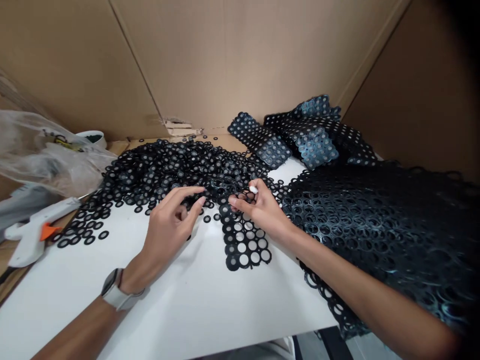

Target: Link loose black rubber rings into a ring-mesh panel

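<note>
Black rings joined in rows form a small mesh panel (242,246), which lies on the white table below my right hand. My right hand (258,202) is closed at the panel's upper end, pinching it between thumb and fingers. A small white piece (253,190) shows at those fingers; what it is I cannot tell. To the left, my left hand (172,215) has thumb and forefinger apart at the front of a heap of loose black rings (161,165). Nothing shows between its fingertips. A watch (120,290) is on the left wrist.
A large black ring mesh (375,220) covers the right side and hangs over the table's front edge. Folded ring strips (307,127) lie behind it. A white glue gun (37,230), a clear plastic bag (56,155) and a white bowl (95,139) are left. Cardboard walls (240,60) enclose the back.
</note>
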Available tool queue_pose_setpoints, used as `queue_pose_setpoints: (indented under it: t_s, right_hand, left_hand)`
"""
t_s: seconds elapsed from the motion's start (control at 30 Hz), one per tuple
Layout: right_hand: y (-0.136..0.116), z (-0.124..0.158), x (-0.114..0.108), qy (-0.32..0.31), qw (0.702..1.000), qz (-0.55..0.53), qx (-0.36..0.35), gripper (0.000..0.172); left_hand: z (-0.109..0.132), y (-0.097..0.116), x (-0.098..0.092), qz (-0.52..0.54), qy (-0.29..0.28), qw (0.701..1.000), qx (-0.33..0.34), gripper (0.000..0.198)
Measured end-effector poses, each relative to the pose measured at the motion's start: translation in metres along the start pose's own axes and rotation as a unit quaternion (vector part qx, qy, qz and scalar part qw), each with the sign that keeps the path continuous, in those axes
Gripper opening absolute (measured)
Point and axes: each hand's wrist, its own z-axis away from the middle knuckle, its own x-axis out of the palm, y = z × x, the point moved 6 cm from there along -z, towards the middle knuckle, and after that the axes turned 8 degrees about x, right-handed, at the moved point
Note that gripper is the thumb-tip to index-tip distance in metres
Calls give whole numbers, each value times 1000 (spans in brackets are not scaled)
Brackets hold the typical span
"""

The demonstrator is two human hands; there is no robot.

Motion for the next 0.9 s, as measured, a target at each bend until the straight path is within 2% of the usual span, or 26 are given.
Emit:
queue_pose_setpoints:
  t_s: [0.07,0.13,0.27,0.37,0.5,0.57,0.67,0.8,0.9]
  right_hand:
    - [2,0,1,0,1000,2,7,65]
    - [1,1,3,-13,1000,4,10,66]
    - [-4,7,12,-67,997,-9,19,74]
    - [-9,12,15,-97,995,2,5,76]
    - [-20,16,14,-94,986,110,-86,60]
    - [-25,18,13,-90,979,143,-115,56]
    - [-28,21,15,-90,979,140,-119,56]
    - [-26,25,21,-107,979,143,-99,54]
    - [-26,22,17,-84,981,135,-109,54]
  left_hand:
    - [1,16,-1,-13,22,997,70,16]
    - [2,23,2,-7,13,993,116,20]
    - [3,20,6,10,-23,991,129,31]
    - [2,15,7,41,-40,995,83,27]
    - [0,11,13,130,-89,987,-23,21]
    - [0,9,16,171,-95,978,-66,23]
    - [3,6,17,196,-69,973,-99,26]
    - [8,0,16,199,-10,969,-145,39]
    - [7,-6,10,213,42,959,-182,34]
